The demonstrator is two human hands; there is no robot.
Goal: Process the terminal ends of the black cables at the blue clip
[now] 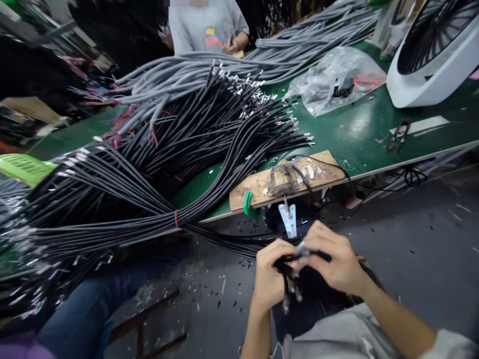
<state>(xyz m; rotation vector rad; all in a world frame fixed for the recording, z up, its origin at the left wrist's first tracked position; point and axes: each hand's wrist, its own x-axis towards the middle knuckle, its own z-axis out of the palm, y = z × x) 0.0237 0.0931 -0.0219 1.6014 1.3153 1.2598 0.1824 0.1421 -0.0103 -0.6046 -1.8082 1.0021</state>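
Above my lap, my left hand is closed around several black cables, whose ends hang below its fingers. My right hand is closed on a black cable end that points to the right. Between the two hands a whitish, shiny part shows on the cable; it is blurred. Just beyond my fingers, a light blue clip hangs from the shaft of a small motor-like device wrapped in clear plastic. That device sits on a wooden board at the table edge.
Many black cables and thick grey cables cover the green table. A green clamp grips the board. Further right are a plastic bag, thread snips and a white fan. Across stands a person.
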